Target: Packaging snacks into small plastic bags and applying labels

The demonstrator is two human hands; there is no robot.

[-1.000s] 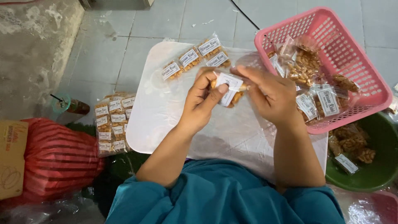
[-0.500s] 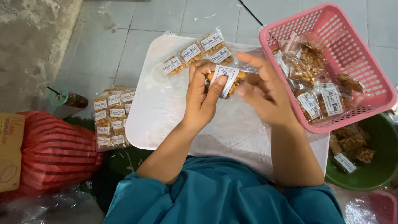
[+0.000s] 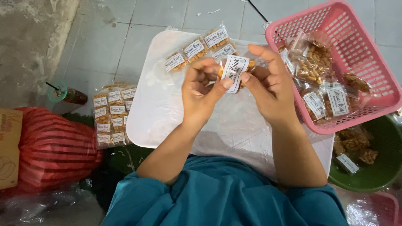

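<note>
Grey floor tiles (image 3: 159,16) spread out beyond my hands, with rough concrete (image 3: 29,37) off to the far left. Under my hands lies a white board (image 3: 167,113) covered with clear plastic, serving as my tabletop. Closest to me, my teal sleeves (image 3: 217,196) fill the lower edge of the view. Left of my left forearm sits a red striped sack (image 3: 54,150) with a brown cardboard piece (image 3: 8,146) against it. To the right of my right hand stands a pink plastic basket (image 3: 377,54), holding several clear packets of snacks (image 3: 318,71) with white labels. Below it, beside my right forearm, is a green basin (image 3: 381,167) with more snack packets inside. Left of my left hand, on the floor, rests a stack of labelled snack packets (image 3: 111,115), bundled in rows. Just beyond my fingertips, on the board, lie three finished packets (image 3: 197,48) in a slanted line. Farther left stands a small bottle with a green cap (image 3: 65,94).

My left hand (image 3: 201,98) and my right hand (image 3: 268,92) meet over the board, both closed on one small snack packet (image 3: 234,72) with a white label. My left thumb presses the label's lower edge and my right thumb touches its right side, fingers curled behind it.
</note>
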